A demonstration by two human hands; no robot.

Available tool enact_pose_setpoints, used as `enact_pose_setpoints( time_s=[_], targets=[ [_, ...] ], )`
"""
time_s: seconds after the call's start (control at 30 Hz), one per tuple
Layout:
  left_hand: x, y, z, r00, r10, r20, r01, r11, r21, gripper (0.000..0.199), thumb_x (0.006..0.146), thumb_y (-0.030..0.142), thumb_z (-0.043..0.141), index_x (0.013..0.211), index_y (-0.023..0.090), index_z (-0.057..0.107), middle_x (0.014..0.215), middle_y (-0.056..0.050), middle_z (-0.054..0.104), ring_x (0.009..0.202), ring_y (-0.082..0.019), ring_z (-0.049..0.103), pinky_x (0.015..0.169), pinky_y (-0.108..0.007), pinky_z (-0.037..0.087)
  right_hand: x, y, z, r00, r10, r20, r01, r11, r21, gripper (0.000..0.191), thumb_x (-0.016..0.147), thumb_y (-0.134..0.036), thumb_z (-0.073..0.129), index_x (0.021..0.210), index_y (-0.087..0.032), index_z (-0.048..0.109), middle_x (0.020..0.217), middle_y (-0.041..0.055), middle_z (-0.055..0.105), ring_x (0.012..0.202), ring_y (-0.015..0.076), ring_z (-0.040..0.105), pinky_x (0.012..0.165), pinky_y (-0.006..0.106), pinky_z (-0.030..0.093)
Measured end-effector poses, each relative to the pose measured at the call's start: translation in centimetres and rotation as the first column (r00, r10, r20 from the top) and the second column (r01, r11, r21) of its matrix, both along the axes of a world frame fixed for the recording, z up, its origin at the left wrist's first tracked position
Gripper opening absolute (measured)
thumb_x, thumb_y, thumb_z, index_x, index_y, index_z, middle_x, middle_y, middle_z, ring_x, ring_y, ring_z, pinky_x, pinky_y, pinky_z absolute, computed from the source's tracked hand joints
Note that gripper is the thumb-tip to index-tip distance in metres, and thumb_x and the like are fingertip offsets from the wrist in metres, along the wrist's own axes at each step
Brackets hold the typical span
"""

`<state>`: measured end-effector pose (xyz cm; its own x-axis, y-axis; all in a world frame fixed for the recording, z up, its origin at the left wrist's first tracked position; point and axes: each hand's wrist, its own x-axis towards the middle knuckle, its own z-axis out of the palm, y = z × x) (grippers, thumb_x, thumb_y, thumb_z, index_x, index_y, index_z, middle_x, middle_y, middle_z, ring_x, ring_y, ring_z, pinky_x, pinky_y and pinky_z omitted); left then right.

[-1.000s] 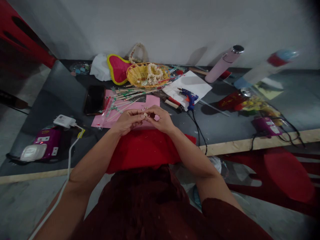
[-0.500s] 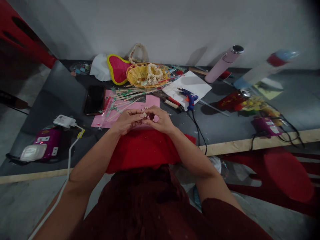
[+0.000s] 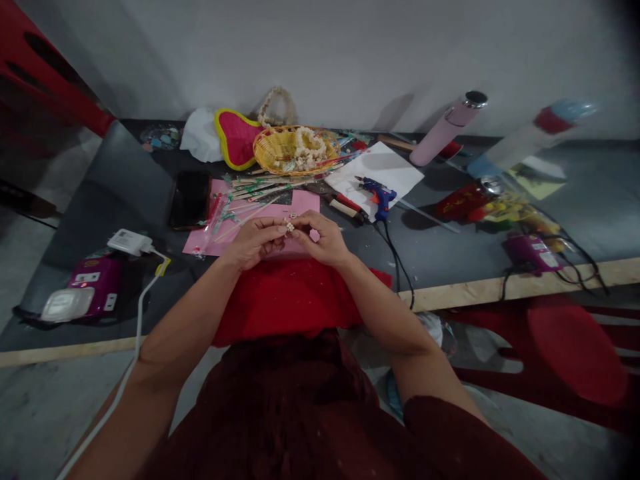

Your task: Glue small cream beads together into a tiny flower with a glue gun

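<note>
Between the fingertips of both hands is a small cluster of cream-white pieces (image 3: pixel 289 228), too small to make out fully. My left hand (image 3: pixel 257 241) pinches it from the left. My right hand (image 3: pixel 323 239) is closed on its right side, thumb and forefinger at the cluster. Both hands are above a pink sheet (image 3: pixel 240 230) near the table's front edge, with a red cloth (image 3: pixel 295 300) below them. Thin sticks with green and red bits (image 3: pixel 255 190) lie just beyond. A yellow wicker basket (image 3: pixel 267 157) holds more cream-white pieces (image 3: pixel 307 150).
Right of my hands lie a blue glue gun (image 3: pixel 379 195) with a black cord, pliers (image 3: pixel 350 208) and white paper (image 3: pixel 395 167). A pink flask (image 3: pixel 445 133) and a red can (image 3: pixel 465 199) stand farther right. At left are a phone (image 3: pixel 190 199) and a purple power socket (image 3: pixel 97 287).
My right thumb and forefinger have shifted slightly at the small white cluster, and the thumb now sits closer against it. My left hand stays nearly still.
</note>
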<state>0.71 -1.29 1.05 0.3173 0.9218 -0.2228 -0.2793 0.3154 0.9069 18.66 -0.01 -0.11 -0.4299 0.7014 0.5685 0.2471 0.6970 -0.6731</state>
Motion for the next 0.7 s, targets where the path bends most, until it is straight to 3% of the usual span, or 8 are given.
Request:
enact_pose_setpoints(
  time_s=[0.7],
  targets=[
    [0.00, -0.03, -0.36, 0.999, -0.017, 0.039, 0.018, 1.000, -0.005, 0.019, 0.065, 0.025, 0.075, 0.077, 0.012, 0.068, 0.067, -0.001, 0.062, 0.055, -0.006, 0.054, 0.053, -0.019, 0.040, 0.05, -0.17, 0.39, 1.000, 0.028, 0.006, -0.029, 0.998, 0.047, 0.016, 0.085, -0.024, 0.054, 0.098, -0.016, 0.059, 0.084, 0.0043, 0.061, 0.069, 0.0094, 0.053, 0.064, 0.024, 0.045]
  ],
)
